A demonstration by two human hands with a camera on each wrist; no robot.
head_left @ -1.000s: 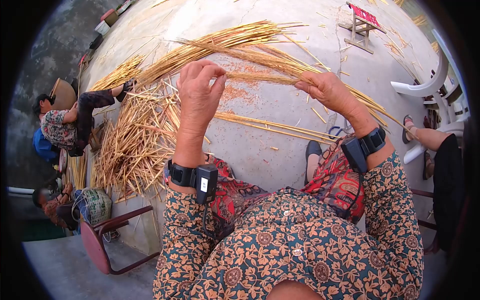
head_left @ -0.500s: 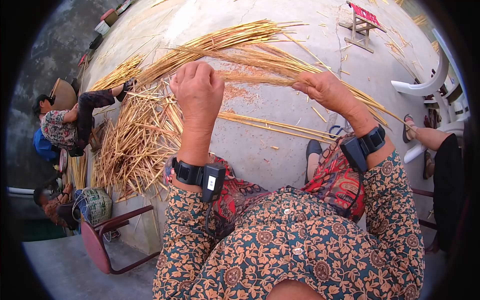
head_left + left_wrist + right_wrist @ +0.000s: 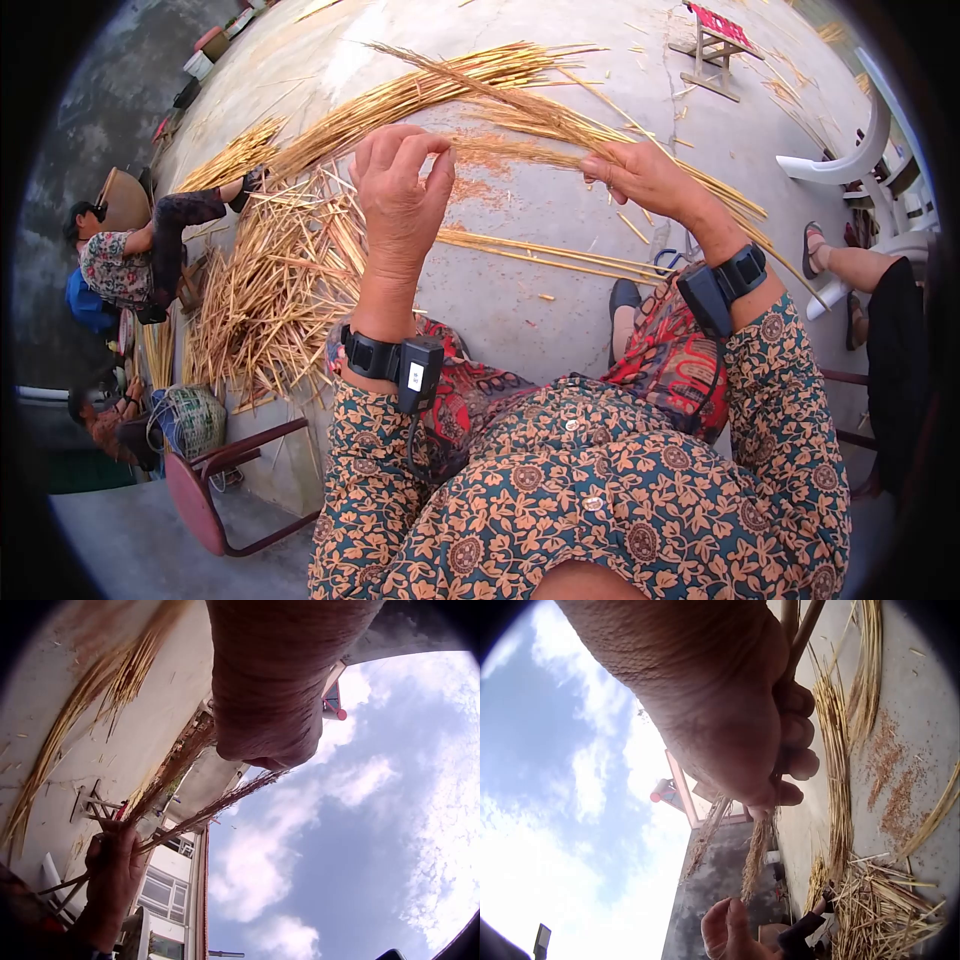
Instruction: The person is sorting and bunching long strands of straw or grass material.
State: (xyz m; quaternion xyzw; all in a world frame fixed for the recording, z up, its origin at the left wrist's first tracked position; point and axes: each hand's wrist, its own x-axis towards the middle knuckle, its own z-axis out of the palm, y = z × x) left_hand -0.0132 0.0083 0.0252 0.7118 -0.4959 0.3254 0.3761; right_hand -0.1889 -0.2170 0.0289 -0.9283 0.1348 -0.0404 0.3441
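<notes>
Brushy stalks (image 3: 206,813) are gripped mid-air by the curled right hand (image 3: 640,180); the left hand (image 3: 400,190) is bent at one tip (image 3: 261,783), its hold unclear. Tip-straightening seems in hand; a light pull seems called for.

The held seed stalks (image 3: 754,859) look dry, with rough, bristly heads; the bundled stalks (image 3: 430,98) are straw-like with a smooth, faint sheen; the ground (image 3: 545,330) is matt concrete; the shirt (image 3: 620,480) is matt printed cloth; the wrist cameras (image 3: 430,370) look like dark plastic; the white chair (image 3: 847,170) is smooth plastic; the wall (image 3: 110,100) looks rough and matt
</notes>
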